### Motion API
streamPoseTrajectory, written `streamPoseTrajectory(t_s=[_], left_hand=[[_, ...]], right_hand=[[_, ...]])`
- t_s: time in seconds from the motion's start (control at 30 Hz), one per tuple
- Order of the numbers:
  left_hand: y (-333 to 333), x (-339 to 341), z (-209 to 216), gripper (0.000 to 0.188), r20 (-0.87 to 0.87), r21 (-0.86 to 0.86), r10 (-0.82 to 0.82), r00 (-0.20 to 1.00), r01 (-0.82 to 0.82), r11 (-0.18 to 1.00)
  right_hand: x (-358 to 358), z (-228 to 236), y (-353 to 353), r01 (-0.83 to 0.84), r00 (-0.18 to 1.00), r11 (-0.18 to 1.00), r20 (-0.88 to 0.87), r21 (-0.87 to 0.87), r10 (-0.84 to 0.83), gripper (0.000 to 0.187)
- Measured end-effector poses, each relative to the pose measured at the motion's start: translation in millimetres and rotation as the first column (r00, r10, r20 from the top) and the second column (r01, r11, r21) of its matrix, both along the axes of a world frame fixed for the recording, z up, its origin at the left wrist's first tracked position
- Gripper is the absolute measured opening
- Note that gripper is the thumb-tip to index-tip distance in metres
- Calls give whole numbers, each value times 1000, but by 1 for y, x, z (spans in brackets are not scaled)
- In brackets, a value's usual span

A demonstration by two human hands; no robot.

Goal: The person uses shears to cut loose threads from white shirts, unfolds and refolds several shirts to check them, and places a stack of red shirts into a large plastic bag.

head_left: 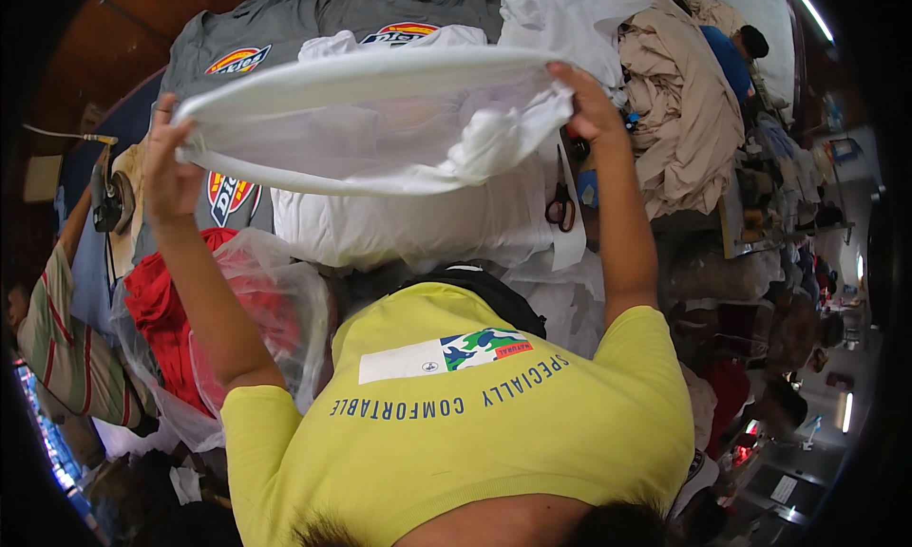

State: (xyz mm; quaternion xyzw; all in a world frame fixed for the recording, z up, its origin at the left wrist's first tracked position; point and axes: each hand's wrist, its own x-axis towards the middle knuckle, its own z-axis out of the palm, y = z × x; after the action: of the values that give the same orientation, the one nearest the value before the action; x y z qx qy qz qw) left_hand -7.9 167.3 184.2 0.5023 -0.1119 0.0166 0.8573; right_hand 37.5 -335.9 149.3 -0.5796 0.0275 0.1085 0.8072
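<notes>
A white garment (361, 77) is stretched between my two hands above the table, its wide opening spread into a long oval. My left hand (171, 167) grips its left end, fingers curled at the edge. At the other end, my right hand (587, 105) is closed on the rim beside a bunched, gathered part of the cloth. Below it lies a stack of white garments (399, 229). Black-handled scissors (560, 210) rest on white cloth, under my right forearm. Grey T-shirts (256, 20) with a printed badge lie spread behind the raised garment, which partly hides them.
Red cloth (157, 300) sits in a clear plastic bag (204, 414) at my left. A beige cloth heap (679, 101) lies far right. At the left edge, a person in a striped shirt (71, 348) has a hand near an iron (106, 205). Other people sit further right.
</notes>
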Motion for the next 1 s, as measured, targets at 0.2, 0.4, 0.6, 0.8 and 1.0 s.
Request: streamPoseTrajectory(t_s=[0.2, 0.4, 0.6, 0.8, 1.0], left_hand=[[31, 18, 67, 21, 235, 54, 20, 972, -33, 998], [19, 28, 100, 29, 810, 565, -14, 586, -787, -250], [-7, 10, 118, 29, 583, 731, 99, 806, -574, 369], [17, 7, 109, 33, 436, 836, 150, 887, -461, 298], [33, 7, 99, 50, 365, 888, 92, 927, -376, 266]], right_hand=[[-48, 100, -4, -65, 922, 997, 385, 31, 48, 36], [-22, 130, -53, 540, 773, 159, 562, -826, 293, 16], [-17, 129, -27, 354, 789, 735, 606, -578, 97, 9], [-18, 110, -23, 71, 986, 997, 149, 4, -71, 29], [-29, 124, -13, -57, 963, 993, 266, 100, 28, 31]])
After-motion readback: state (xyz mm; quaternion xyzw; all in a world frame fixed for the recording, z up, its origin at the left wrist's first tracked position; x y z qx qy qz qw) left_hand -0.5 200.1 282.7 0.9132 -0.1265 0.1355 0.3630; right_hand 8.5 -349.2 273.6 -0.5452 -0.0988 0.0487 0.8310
